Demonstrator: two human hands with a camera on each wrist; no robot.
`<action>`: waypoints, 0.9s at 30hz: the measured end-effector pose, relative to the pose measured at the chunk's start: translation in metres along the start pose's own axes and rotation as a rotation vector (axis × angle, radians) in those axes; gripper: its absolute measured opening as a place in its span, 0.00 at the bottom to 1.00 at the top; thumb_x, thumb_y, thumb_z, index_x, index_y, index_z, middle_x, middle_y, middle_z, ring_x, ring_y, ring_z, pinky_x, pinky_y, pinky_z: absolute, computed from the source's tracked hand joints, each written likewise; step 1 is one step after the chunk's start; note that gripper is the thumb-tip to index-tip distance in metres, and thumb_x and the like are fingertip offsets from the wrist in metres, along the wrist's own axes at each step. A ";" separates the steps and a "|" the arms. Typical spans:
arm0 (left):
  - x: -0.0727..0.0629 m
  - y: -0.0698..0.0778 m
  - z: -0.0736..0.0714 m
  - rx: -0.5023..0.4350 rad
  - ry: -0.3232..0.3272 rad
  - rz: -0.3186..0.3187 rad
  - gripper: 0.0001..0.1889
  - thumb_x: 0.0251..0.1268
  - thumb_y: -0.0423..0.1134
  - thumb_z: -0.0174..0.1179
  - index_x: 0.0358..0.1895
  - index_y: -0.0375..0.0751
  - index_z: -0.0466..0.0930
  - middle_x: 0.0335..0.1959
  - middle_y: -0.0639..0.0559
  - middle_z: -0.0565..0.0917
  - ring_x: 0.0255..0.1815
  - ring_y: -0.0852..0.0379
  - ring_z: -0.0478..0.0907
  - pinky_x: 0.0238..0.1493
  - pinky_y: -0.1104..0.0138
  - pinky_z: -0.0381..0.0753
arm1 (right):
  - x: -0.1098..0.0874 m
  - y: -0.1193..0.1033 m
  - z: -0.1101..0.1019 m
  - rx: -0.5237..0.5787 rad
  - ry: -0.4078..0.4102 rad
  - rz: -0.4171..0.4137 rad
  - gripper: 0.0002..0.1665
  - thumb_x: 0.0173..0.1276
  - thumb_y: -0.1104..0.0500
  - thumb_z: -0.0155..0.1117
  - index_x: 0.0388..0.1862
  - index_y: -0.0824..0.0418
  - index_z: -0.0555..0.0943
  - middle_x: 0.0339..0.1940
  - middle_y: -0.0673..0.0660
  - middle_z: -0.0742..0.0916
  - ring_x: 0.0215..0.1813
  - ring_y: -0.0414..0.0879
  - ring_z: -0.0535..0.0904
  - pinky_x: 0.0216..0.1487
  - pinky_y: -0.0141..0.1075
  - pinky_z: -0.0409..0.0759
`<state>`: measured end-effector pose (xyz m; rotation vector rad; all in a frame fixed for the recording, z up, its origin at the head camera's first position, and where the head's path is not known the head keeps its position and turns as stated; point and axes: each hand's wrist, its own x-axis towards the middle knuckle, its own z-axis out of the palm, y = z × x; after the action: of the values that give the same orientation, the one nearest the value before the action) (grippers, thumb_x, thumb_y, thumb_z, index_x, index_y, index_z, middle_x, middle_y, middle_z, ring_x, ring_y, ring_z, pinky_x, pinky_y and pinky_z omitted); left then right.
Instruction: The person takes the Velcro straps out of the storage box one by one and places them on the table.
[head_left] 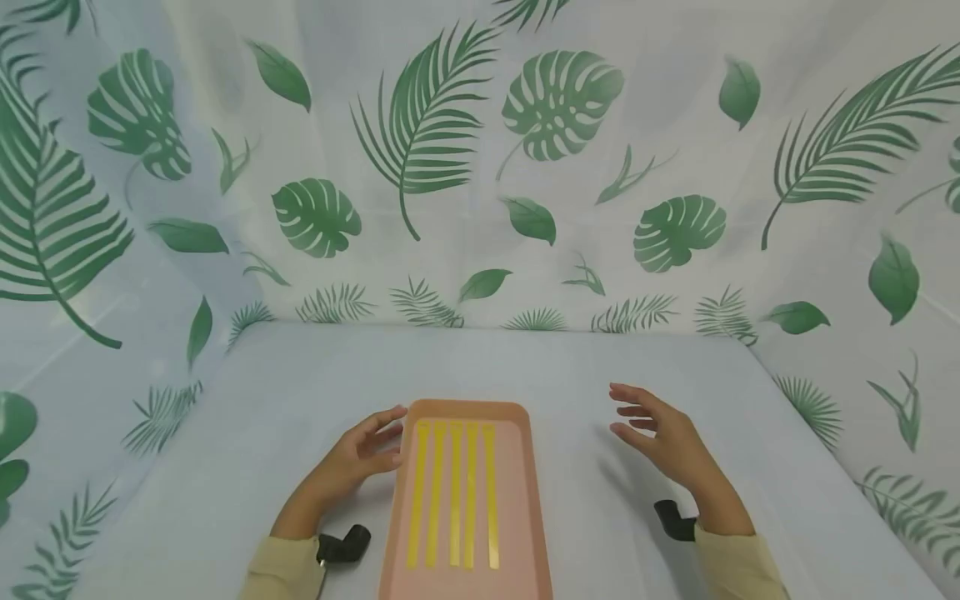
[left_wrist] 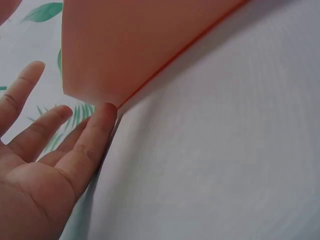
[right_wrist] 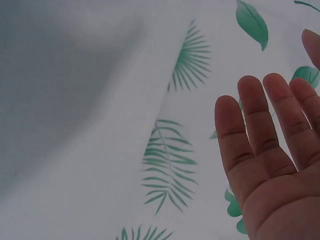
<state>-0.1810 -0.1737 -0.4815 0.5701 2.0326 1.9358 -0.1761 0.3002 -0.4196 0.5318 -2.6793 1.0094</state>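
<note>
A pink-orange rectangular tray [head_left: 521,500] lies on the white table in the head view, its near end cut off by the frame. Several flat yellow strips [head_left: 455,496], each with a wider head at the far end, lie lengthwise and side by side in it. My left hand [head_left: 358,458] is at the tray's left edge with relaxed fingers. In the left wrist view its fingertips are right by the corner of the tray wall [left_wrist: 125,45]. Well to the right of the tray, my right hand [head_left: 663,433] hovers over the table with loosely spread fingers and holds nothing.
White cloth covers the table [head_left: 600,358]. A white curtain [head_left: 465,250] with green leaf prints stands behind it and along both sides. A black wrist camera [head_left: 345,544] sits at the left wrist, another black camera [head_left: 675,521] at the right.
</note>
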 end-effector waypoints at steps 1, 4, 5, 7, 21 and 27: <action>0.000 -0.002 -0.001 -0.028 -0.010 0.009 0.41 0.75 0.32 0.66 0.84 0.24 0.56 0.87 0.27 0.52 0.86 0.25 0.48 0.77 0.65 0.74 | 0.002 -0.001 0.001 0.028 -0.015 0.006 0.36 0.69 0.71 0.76 0.74 0.67 0.77 0.65 0.69 0.87 0.58 0.65 0.87 0.59 0.54 0.88; 0.001 -0.010 -0.003 -0.108 -0.040 0.020 0.42 0.73 0.29 0.66 0.83 0.21 0.53 0.87 0.26 0.49 0.86 0.24 0.46 0.76 0.69 0.73 | 0.010 -0.002 0.003 0.090 -0.055 0.021 0.33 0.70 0.70 0.76 0.73 0.67 0.79 0.65 0.69 0.87 0.58 0.67 0.87 0.60 0.48 0.90; 0.002 -0.012 -0.003 -0.130 -0.050 0.020 0.43 0.73 0.29 0.66 0.83 0.20 0.53 0.87 0.26 0.47 0.86 0.23 0.47 0.75 0.69 0.74 | 0.012 -0.002 0.004 0.108 -0.066 0.025 0.33 0.70 0.70 0.76 0.72 0.67 0.79 0.65 0.69 0.87 0.58 0.67 0.87 0.60 0.45 0.90; 0.002 -0.016 -0.005 -0.170 -0.071 0.017 0.43 0.71 0.28 0.67 0.83 0.19 0.54 0.88 0.27 0.44 0.85 0.23 0.48 0.74 0.69 0.74 | 0.017 -0.002 0.006 0.139 -0.088 0.033 0.31 0.70 0.70 0.76 0.72 0.68 0.80 0.65 0.69 0.86 0.58 0.66 0.87 0.60 0.40 0.89; 0.003 -0.021 -0.009 -0.247 -0.126 0.004 0.48 0.64 0.24 0.73 0.81 0.16 0.53 0.89 0.30 0.39 0.85 0.29 0.52 0.75 0.68 0.75 | 0.046 -0.008 0.020 0.359 -0.267 -0.082 0.21 0.71 0.73 0.72 0.62 0.75 0.84 0.59 0.65 0.89 0.55 0.42 0.88 0.54 0.29 0.88; 0.004 -0.021 -0.010 -0.259 -0.127 -0.007 0.48 0.65 0.26 0.74 0.82 0.17 0.53 0.89 0.31 0.39 0.84 0.27 0.54 0.74 0.67 0.76 | 0.061 -0.018 0.022 0.376 -0.367 -0.133 0.20 0.70 0.73 0.73 0.60 0.74 0.85 0.57 0.55 0.90 0.54 0.37 0.87 0.55 0.30 0.89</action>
<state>-0.1907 -0.1808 -0.5014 0.6039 1.6719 2.0593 -0.2260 0.2576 -0.4048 1.0450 -2.7095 1.5130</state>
